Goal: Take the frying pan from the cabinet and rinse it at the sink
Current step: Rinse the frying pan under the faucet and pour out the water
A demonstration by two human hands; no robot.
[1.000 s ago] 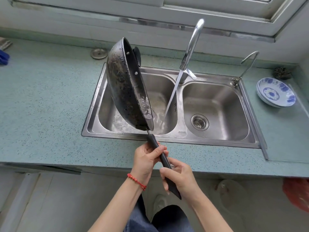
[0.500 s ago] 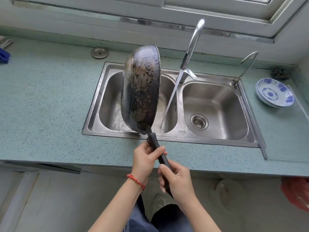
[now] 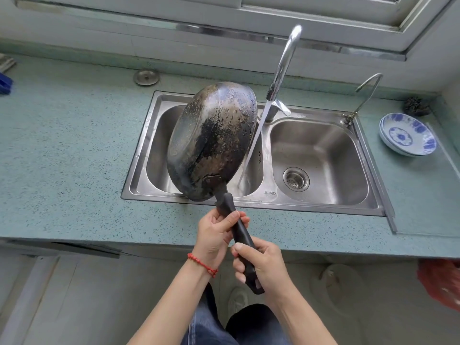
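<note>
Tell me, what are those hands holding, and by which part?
Both hands, left hand and right hand, grip the frying pan by its black handle.

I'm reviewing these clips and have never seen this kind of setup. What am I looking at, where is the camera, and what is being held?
There is no machine here: a person wears a wide-angle camera on the head, looking down at their own hands. The left hand and right hand both grip the black handle of a frying pan, held tilted over the left basin of a steel double sink, its scorched underside facing the camera. Water runs from the tall tap beside the pan. On the speckled counter to the right lie stacked blue-patterned plates.
</note>
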